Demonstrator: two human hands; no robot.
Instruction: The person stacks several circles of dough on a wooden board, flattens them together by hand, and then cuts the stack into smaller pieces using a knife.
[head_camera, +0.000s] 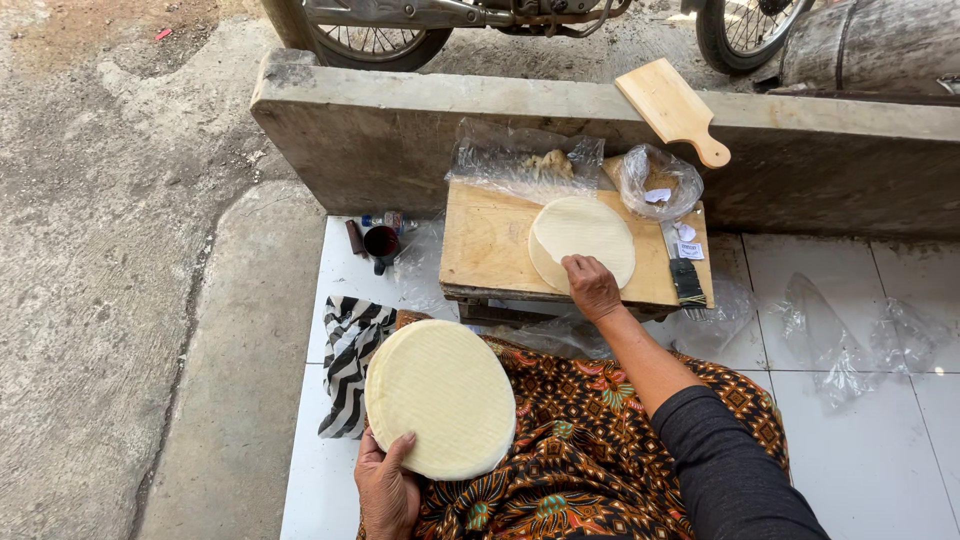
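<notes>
Pale round wrappers: my left hand grips the stack on my lap, right hand fingertips flat on one sheet on the wooden board. Laying-out step, I reckon; next needs a gentle peel.

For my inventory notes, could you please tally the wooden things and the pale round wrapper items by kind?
Low wooden work board: 1
Light wooden paddle with handle: 1
Single pale round wrapper sheet: 1
Stack of pale round wrappers: 1
Total: 4
</notes>
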